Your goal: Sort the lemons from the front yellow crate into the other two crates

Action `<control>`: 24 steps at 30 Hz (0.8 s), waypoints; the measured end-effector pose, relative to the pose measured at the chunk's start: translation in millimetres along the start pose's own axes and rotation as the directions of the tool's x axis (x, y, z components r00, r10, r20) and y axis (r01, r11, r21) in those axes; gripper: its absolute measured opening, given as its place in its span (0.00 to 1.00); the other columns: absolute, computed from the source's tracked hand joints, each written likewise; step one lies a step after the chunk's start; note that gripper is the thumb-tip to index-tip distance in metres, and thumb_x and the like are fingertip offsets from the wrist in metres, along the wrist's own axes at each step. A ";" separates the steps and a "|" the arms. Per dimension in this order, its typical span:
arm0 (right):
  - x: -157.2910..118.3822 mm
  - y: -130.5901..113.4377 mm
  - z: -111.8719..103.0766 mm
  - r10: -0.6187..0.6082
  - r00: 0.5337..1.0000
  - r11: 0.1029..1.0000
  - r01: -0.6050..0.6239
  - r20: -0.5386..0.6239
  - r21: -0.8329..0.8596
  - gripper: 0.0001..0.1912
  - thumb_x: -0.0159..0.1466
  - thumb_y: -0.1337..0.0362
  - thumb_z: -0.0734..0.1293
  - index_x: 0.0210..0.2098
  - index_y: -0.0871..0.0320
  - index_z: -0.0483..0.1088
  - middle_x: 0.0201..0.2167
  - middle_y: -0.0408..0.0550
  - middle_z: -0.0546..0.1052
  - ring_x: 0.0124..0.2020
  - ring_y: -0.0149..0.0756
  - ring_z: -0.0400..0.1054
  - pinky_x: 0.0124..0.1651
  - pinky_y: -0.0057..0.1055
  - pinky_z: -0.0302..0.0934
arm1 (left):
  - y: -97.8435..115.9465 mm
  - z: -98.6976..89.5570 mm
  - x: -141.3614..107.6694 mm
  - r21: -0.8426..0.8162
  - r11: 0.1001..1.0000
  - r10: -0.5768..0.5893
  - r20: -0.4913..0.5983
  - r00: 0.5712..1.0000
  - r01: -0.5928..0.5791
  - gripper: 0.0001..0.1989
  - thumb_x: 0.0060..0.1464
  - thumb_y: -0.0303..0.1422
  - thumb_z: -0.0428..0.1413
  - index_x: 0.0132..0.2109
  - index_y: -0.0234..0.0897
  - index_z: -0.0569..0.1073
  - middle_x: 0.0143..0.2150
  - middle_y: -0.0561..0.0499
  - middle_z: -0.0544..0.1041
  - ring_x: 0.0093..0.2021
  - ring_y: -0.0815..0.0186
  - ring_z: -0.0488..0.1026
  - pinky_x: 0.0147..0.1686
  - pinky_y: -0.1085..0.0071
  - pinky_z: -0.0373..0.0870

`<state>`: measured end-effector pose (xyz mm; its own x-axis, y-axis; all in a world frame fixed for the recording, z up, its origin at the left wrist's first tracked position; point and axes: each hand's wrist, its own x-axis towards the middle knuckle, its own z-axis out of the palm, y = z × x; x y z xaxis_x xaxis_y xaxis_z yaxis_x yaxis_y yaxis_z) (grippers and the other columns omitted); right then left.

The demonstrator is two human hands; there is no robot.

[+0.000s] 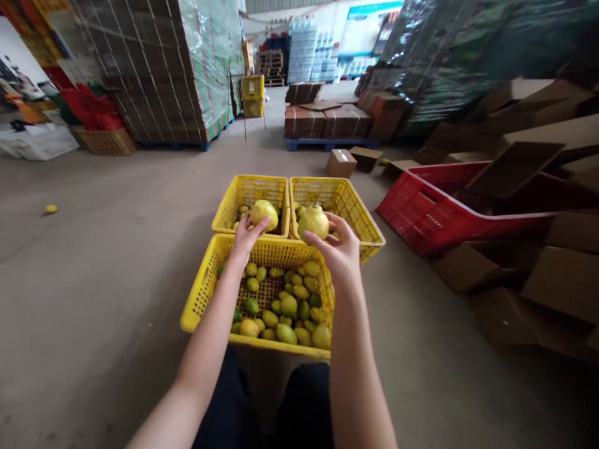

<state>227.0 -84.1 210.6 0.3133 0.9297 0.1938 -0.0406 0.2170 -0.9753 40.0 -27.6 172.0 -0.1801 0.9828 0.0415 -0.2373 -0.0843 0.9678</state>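
My left hand (249, 237) grips a large yellow lemon (264, 214) above the far left yellow crate (218, 215). In my right hand (340, 244) is a rounder yellow-green fruit (313, 223) with a knobby top, held over the far right yellow crate (358, 212). Smaller lemons lie in both far crates, partly hidden by the hands and fruit. Nearest my legs, a wider yellow crate (199, 293) holds several yellow and green lemons, bunched mostly on its right side.
On the right, a red crate (416, 212) stands among open cardboard boxes (477, 262). A loose lemon (51, 209) lies on the floor at left. Ahead are a small box (341, 163), a blue pallet (313, 144) with stacked cartons, and wrapped stacks (154, 68).
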 end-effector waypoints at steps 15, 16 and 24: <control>-30.6 25.6 13.0 0.241 0.963 0.939 -0.263 0.119 0.221 0.28 0.42 0.57 0.81 0.42 0.52 0.76 0.39 0.43 0.79 0.34 0.35 0.73 0.34 0.32 0.70 | 18.4 -28.4 -54.6 0.111 0.993 -0.051 0.054 0.997 0.045 0.30 0.37 0.49 0.70 0.44 0.35 0.78 0.42 0.45 0.80 0.43 0.59 0.76 0.41 0.70 0.72; -30.7 25.4 13.2 0.247 0.962 0.938 -0.267 0.114 0.220 0.28 0.42 0.57 0.81 0.42 0.52 0.76 0.39 0.43 0.79 0.34 0.35 0.73 0.35 0.32 0.70 | 18.7 -26.0 -55.8 0.104 0.993 -0.058 0.073 0.996 0.051 0.30 0.37 0.49 0.70 0.44 0.35 0.78 0.42 0.45 0.80 0.43 0.59 0.76 0.41 0.70 0.72; -29.5 28.1 9.1 0.321 0.941 0.909 -0.338 0.107 0.245 0.24 0.44 0.54 0.80 0.38 0.56 0.76 0.31 0.43 0.79 0.28 0.33 0.73 0.28 0.28 0.70 | 13.1 -10.5 -57.1 0.037 0.960 -0.278 0.054 0.959 0.277 0.28 0.44 0.52 0.67 0.44 0.34 0.79 0.41 0.45 0.81 0.41 0.59 0.78 0.36 0.69 0.76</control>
<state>207.9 -102.7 178.5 0.1806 0.9763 -0.1194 -0.3751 -0.0438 -0.9260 37.2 -86.6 179.7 -0.0547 0.9748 -0.2161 -0.2421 0.1970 0.9500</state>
